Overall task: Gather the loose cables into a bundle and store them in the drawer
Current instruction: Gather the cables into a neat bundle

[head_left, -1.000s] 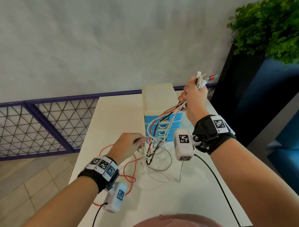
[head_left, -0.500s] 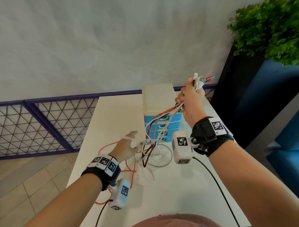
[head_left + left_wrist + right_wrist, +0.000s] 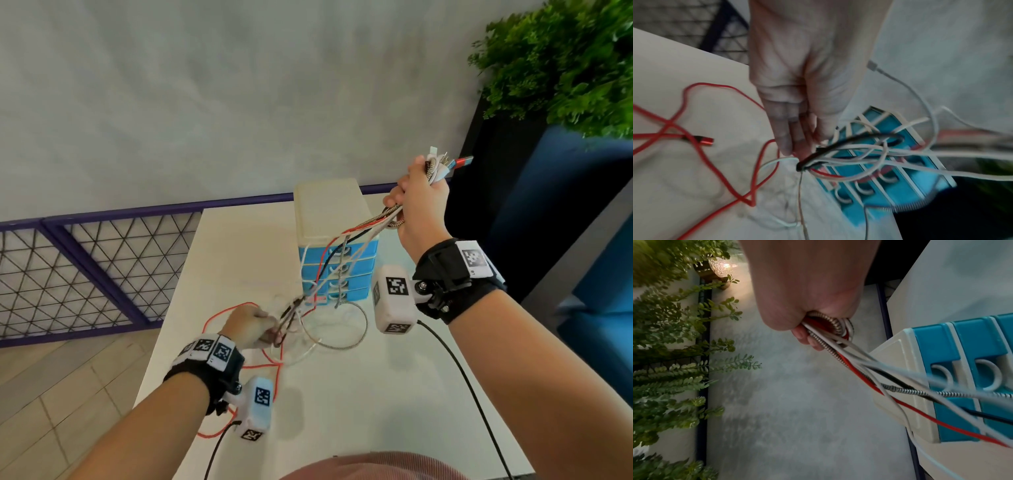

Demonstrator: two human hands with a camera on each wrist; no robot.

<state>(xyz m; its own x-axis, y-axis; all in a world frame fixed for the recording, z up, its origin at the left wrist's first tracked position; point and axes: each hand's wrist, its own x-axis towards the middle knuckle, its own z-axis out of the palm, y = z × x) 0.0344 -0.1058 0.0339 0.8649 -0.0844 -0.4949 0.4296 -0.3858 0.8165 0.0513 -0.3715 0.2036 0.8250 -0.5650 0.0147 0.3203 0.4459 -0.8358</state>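
Head view, right hand: raised above the table's far right corner, fist clamped round one end of the cables, plugs sticking out of the top of it as before.
Head view, left hand: half a second ago it was spread over the strands; now its fingers are pinched on them low over the middle of the table.
Head view, drawer unit: at the far edge, all its blue drawers closed.
Left wrist view: fingers close together on the black and white strands; a red cable trails loose on the table, its plug lying free.
Right wrist view: fingers curled tight round white, red, black and braided strands that run taut toward the drawers.
Meaning: both ends are now held, so coiling can probably start; the red slack is uncollected and no drawer is open.
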